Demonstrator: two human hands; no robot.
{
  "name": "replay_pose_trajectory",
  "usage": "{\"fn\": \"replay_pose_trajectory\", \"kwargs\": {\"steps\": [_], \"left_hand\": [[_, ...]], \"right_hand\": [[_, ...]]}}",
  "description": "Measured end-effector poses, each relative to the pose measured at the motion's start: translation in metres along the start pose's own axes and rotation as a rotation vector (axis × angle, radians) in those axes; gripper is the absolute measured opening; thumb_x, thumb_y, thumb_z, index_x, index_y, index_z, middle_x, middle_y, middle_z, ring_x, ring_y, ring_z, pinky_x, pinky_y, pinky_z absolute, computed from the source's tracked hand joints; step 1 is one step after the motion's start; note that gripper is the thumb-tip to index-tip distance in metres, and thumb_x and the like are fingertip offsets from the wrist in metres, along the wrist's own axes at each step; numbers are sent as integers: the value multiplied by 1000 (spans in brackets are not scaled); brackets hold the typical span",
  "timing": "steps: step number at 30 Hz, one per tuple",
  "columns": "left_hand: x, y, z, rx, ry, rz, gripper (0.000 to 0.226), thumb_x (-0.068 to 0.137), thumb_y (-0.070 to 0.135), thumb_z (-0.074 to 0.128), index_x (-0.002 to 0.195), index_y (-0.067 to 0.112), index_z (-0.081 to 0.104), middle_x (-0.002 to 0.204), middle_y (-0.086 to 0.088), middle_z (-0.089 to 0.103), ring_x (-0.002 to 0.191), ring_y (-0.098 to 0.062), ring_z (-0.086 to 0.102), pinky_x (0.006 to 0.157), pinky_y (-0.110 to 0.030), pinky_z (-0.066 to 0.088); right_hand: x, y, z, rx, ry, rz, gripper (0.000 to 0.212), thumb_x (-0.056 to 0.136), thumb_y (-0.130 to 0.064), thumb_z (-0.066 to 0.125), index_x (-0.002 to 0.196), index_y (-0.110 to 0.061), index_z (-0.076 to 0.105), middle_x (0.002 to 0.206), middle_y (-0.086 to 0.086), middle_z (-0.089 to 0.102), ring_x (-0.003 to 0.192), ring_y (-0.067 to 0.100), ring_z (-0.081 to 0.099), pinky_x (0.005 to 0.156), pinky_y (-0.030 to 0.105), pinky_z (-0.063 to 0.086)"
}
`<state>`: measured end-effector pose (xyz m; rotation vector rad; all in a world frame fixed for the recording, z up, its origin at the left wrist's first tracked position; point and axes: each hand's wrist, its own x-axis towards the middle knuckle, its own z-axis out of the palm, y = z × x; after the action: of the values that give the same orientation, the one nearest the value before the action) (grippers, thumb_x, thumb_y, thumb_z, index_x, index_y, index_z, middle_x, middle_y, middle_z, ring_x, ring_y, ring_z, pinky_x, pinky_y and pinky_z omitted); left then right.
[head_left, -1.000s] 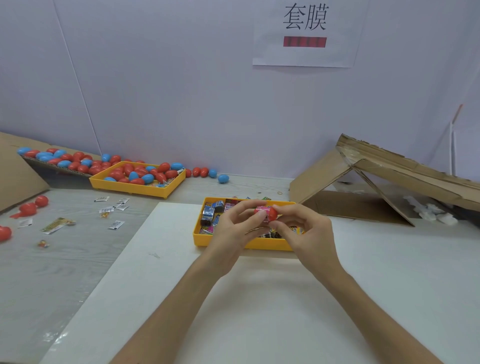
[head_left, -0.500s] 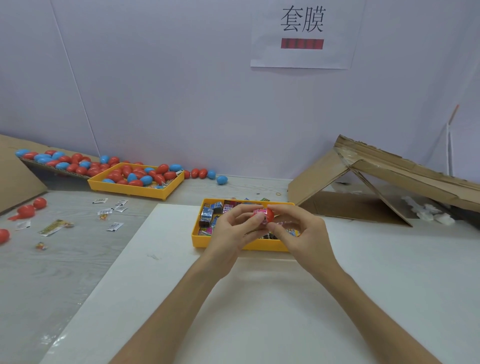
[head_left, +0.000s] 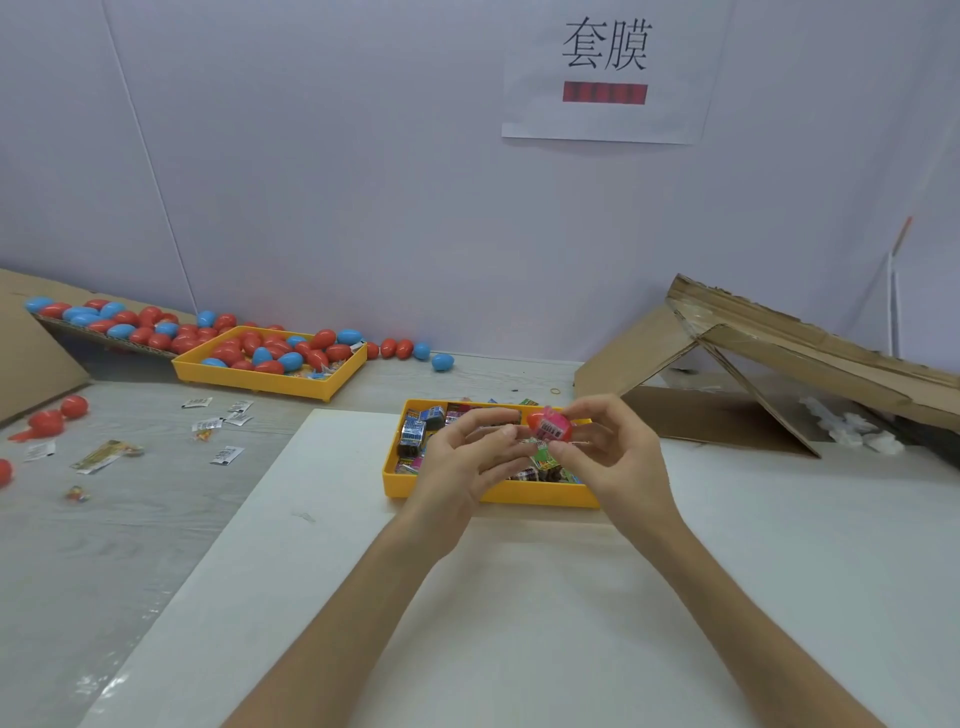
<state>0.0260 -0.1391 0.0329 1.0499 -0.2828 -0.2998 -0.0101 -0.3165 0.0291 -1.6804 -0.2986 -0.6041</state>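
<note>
Right hand pinches the red egg above the yellow tray; left hand curls beside it, grip indeterminate. Egg judged light, rigid, slippery: hold at midsection.

egg over the near tray, a second tray behind left, cardboard right.

Bright, even light; wide-angle edge distortion

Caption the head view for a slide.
Right hand pinches a labelled red egg, left hand beside it, above a yellow tray of small packets.
</note>
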Motion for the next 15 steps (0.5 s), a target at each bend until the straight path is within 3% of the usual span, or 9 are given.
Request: {"fn": "replay_pose_trajectory", "kwargs": {"steps": [3,7,10,15], "left_hand": [[2,2,-4,-38,70,2,14,97,4,62,109,2,68,99,-18,75,96,-31,75,76,-28,60],[5,2,-7,-58,137,10,10,97,3,59,104,1,67,87,-15,74,90,-30,75,72,-28,60],[5,0,-5,-44,147,5,10,98,2,58,103,1,67,85,-15,75,87,-28,76,69,-26,60],[5,-1,-5,-36,158,14,10,97,2,58,102,1,67,86,-16,74,84,-29,75,67,-27,61]], "right_hand": [[6,-2,-10,49,76,33,27,83,-1,78,101,-19,66,96,-4,73,86,14,69,71,24,56],[19,-1,-26,12,112,127,26,85,-2,76,106,-17,69,101,6,73,93,23,70,79,31,59],[31,-4,-24,69,39,305,28,90,-10,72,117,-16,66,107,14,72,97,27,71,78,34,60],[58,1,8,168,-92,525,25,98,-23,64,120,-10,66,103,9,75,85,19,73,74,28,58]]}}
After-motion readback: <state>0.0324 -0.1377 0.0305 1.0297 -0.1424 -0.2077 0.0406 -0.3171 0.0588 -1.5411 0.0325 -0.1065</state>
